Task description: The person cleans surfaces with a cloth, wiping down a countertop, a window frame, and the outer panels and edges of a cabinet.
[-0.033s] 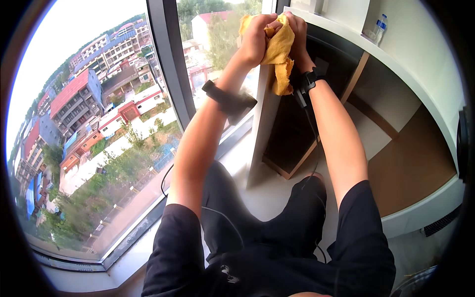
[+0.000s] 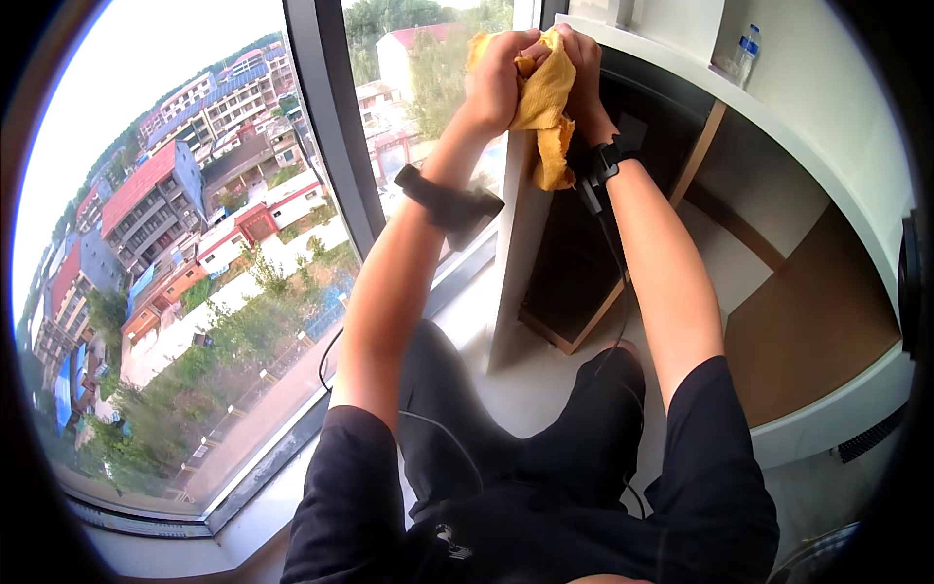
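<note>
A crumpled yellow cloth (image 2: 548, 95) is bunched between my two hands at the top middle, with both arms stretched out ahead of me. My left hand (image 2: 493, 83) is closed round its left part, and a bit of cloth sticks out past the fingers. On the other side my right hand (image 2: 584, 73) grips the cloth, its fingers partly hidden behind the folds. One twisted end hangs down beside my right wrist. Each wrist wears a black strap with a device, and a thin cable runs down from the right one.
Large window panes (image 2: 195, 292) with a dark frame (image 2: 336, 127) stand at my left. Ahead and to the right is a curved white cabinet (image 2: 827, 146) with brown-edged open shelves (image 2: 817, 321). A clear plastic bottle (image 2: 746, 56) stands on its ledge. Cables cross my legs.
</note>
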`<control>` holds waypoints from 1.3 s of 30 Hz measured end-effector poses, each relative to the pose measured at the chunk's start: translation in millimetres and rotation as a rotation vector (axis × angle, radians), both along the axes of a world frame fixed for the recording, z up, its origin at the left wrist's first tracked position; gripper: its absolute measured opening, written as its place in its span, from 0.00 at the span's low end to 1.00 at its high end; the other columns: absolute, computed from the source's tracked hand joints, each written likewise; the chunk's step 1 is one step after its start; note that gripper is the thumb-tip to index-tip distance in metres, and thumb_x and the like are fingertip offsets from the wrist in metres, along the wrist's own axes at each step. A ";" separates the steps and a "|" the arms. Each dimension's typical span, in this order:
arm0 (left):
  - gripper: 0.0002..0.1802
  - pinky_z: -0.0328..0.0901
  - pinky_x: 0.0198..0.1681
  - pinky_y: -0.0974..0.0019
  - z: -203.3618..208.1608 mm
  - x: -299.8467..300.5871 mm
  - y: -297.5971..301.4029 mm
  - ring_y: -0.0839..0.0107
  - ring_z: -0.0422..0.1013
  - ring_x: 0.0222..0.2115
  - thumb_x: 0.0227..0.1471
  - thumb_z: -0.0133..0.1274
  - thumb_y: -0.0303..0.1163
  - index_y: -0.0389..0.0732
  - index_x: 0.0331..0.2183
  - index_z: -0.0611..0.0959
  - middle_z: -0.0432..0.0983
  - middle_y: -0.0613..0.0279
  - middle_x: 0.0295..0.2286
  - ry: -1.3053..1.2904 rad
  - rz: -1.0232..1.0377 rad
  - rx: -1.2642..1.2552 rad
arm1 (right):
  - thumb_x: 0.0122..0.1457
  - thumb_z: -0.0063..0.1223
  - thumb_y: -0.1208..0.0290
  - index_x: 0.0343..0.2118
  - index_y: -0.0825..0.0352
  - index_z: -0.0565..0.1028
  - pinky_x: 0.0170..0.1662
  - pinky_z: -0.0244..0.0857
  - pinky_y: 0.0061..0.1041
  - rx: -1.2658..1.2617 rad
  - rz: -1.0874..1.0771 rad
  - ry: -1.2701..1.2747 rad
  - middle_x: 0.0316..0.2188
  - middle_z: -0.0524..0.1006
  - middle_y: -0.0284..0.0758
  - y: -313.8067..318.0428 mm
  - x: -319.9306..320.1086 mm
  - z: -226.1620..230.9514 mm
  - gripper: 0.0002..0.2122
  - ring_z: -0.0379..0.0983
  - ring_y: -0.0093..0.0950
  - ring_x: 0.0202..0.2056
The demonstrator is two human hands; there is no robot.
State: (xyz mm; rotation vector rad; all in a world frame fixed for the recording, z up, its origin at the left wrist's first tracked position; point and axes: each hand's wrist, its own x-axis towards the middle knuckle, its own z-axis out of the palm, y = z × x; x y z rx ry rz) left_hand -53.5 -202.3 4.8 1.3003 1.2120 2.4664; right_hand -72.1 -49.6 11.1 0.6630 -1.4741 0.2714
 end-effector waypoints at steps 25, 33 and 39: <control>0.19 0.70 0.31 0.66 3.6 32.1 -69.4 0.60 0.74 0.28 0.50 0.53 0.22 0.33 0.46 0.72 0.75 0.43 0.31 1.365 1.092 0.146 | 0.61 0.37 0.64 0.23 0.68 0.71 0.27 0.62 0.45 -0.483 0.424 -0.307 0.18 0.71 0.52 -59.8 56.8 14.2 0.15 0.69 0.53 0.24; 0.23 0.74 0.37 0.63 -26.6 49.3 -65.4 0.59 0.76 0.34 0.52 0.51 0.32 0.34 0.49 0.69 0.75 0.42 0.35 1.138 1.216 0.081 | 0.60 0.38 0.61 0.21 0.67 0.73 0.25 0.68 0.34 -0.480 0.364 -0.274 0.14 0.73 0.41 -52.7 56.8 1.1 0.17 0.73 0.39 0.18; 0.27 0.74 0.38 0.64 -16.8 48.7 -88.2 0.63 0.76 0.35 0.54 0.46 0.41 0.34 0.50 0.68 0.74 0.46 0.36 1.245 1.433 0.003 | 0.60 0.43 0.65 0.24 0.68 0.71 0.29 0.67 0.37 -0.466 0.353 -0.281 0.19 0.74 0.43 -56.8 75.1 7.9 0.13 0.73 0.41 0.23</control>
